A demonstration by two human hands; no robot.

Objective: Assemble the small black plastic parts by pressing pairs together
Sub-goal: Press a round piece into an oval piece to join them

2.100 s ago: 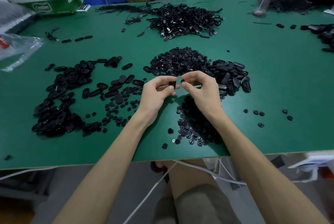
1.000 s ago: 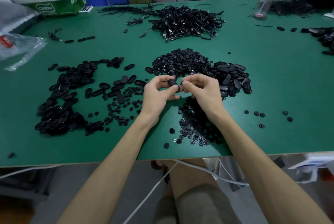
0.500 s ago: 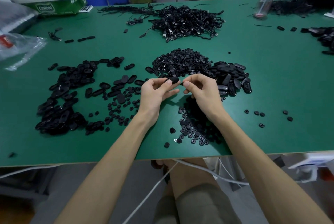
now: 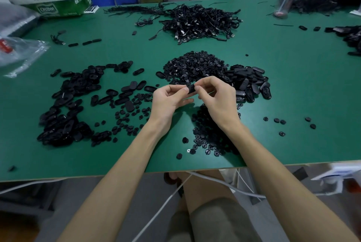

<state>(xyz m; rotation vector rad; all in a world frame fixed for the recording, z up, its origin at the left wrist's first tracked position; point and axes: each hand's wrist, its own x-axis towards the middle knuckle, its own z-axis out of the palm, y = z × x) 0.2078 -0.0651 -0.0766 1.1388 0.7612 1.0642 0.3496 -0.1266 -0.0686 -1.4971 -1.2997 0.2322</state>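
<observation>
Above the green table (image 4: pixel 293 89), our left hand (image 4: pixel 168 101) and right hand (image 4: pixel 218 99) both pinched one small black plastic part (image 4: pixel 191 89) between thumb and fingertips.

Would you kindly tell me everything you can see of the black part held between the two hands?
The black part is small, dark and matte, plastic by its look, with a rounded edge; finer detail is too small to tell, as is whether it is one piece or two. It is held above the green table, nearer than the heap of small round pieces, pinched by the left hand on one side and the right hand on the other.
</observation>
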